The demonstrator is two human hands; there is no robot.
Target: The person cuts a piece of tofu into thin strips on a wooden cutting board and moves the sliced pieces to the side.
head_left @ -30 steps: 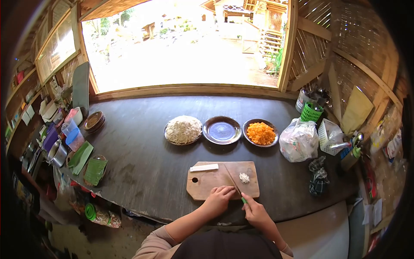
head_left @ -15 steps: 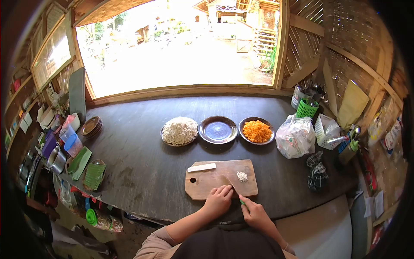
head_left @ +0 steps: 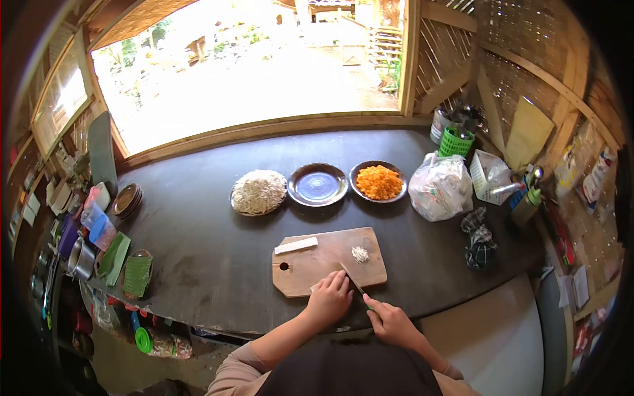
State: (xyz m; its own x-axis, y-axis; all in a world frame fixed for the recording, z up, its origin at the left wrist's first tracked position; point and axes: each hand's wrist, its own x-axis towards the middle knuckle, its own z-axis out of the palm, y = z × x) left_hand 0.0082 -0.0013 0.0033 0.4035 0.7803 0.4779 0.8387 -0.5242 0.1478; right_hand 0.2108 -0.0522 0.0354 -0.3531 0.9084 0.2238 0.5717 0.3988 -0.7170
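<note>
A wooden cutting board [head_left: 310, 264] lies in front of me. My left hand [head_left: 332, 297] presses down at its front edge, fingers bent together over a pale piece [head_left: 315, 288] that is mostly hidden. My right hand [head_left: 391, 323] grips a knife [head_left: 354, 282] by its green handle, the blade slanting up and left beside my left fingertips. On the board's upper left rests a white strip [head_left: 296, 245], its kind not clear. Finely cut white bits [head_left: 360, 254] form a small heap at the right of the board.
Behind the board stand a plate of white shreds [head_left: 259, 191], a bare dark plate [head_left: 317, 184] and a plate of diced orange pieces [head_left: 378, 181]. A plastic bag [head_left: 441, 188] and a dark cloth [head_left: 478, 241] lie to the right. Banana leaf pieces [head_left: 137, 276] are at left.
The whole view has shifted, so the table things sit further left and higher. The knife blade now shows more fully beside my left fingers. Both hands keep their holds.
</note>
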